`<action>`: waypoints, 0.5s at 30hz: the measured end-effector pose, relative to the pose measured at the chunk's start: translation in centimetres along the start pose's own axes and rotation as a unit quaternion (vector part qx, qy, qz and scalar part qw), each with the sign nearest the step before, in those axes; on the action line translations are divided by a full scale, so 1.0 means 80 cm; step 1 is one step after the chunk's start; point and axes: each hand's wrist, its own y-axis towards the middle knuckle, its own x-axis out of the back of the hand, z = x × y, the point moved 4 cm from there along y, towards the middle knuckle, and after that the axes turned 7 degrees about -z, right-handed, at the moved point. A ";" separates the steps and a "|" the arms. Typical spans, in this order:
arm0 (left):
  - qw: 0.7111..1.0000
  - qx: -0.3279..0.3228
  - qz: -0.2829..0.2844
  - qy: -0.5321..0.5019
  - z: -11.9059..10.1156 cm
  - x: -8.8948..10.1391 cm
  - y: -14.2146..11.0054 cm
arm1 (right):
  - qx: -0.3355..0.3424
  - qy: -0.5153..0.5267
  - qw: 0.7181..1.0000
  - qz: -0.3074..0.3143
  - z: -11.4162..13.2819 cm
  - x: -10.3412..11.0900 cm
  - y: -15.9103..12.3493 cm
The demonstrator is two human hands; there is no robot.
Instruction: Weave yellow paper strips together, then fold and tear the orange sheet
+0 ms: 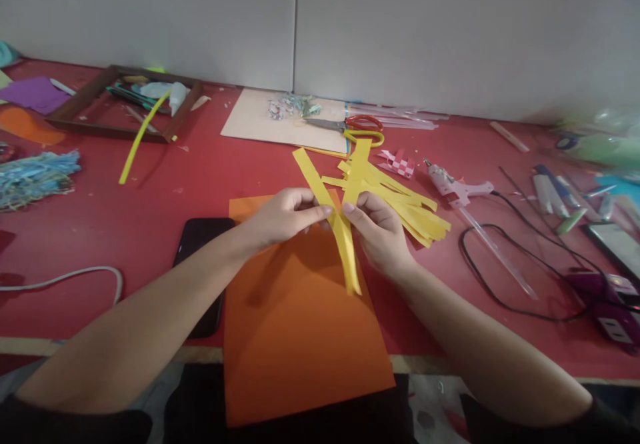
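My left hand (285, 217) and my right hand (377, 231) meet above an orange paper sheet (295, 337) that overhangs the near table edge. Both pinch yellow paper strips (333, 221) that cross between the fingertips; one strip slants up to the left, another hangs down over the orange sheet. A pile of more yellow strips (400, 197) lies just beyond my right hand on the red table (165, 191).
A black phone (200, 244) lies left of the orange sheet. Red-handled scissors (345, 124) rest on a beige board (270, 117). A glue gun (457, 187) with black cable sits right. A wooden frame (75, 107), blue thread (35, 174) and a white cable (75, 274) are left.
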 end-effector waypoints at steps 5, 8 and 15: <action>1.000 0.007 0.012 0.016 0.000 0.002 -0.002 | 0.011 -0.011 0.999 -0.036 0.006 -0.002 0.003; 0.994 0.012 0.104 0.016 0.004 -0.007 -0.007 | -0.018 0.011 1.000 -0.008 0.008 -0.007 0.001; 0.994 0.012 0.106 -0.017 0.001 -0.013 -0.005 | -0.032 0.076 0.996 0.033 -0.001 -0.008 -0.001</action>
